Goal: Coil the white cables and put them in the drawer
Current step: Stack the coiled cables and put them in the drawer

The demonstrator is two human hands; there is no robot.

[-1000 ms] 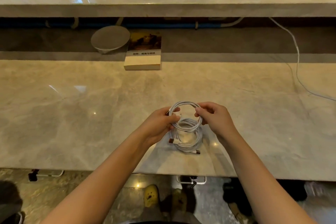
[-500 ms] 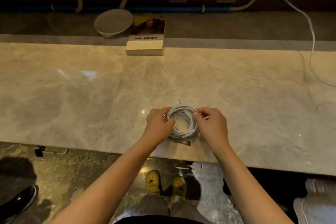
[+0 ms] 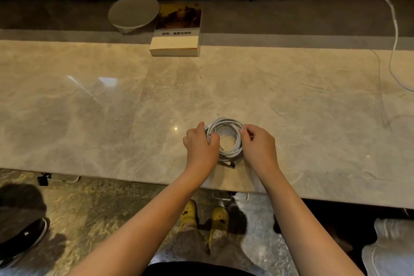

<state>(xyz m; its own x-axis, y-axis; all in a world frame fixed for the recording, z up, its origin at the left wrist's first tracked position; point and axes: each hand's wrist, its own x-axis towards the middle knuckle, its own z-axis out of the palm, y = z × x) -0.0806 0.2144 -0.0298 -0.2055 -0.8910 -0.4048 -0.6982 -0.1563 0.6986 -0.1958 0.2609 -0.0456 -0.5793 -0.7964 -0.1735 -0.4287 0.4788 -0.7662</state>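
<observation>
A coil of white cables (image 3: 226, 124) lies on the marble counter (image 3: 112, 119) near its front edge, wound into a round bundle with a dark plug end sticking out at the bottom. My left hand (image 3: 200, 144) grips the coil's left side with thumb and fingers curled round the loops. My right hand (image 3: 257, 143) pinches the coil's right side. Both hands hold the coil down on the counter. No drawer is in view.
A book (image 3: 177, 29) and a round grey lamp base (image 3: 133, 13) sit at the counter's back. Another white cable (image 3: 395, 36) hangs down at the far right. Below the counter edge are my yellow shoes (image 3: 190, 213) and another person's dark shoe (image 3: 24, 240).
The upper coil, held raised a second ago, has been laid down onto the lower one, making one bundle on the counter. The camera has tilted downward.
</observation>
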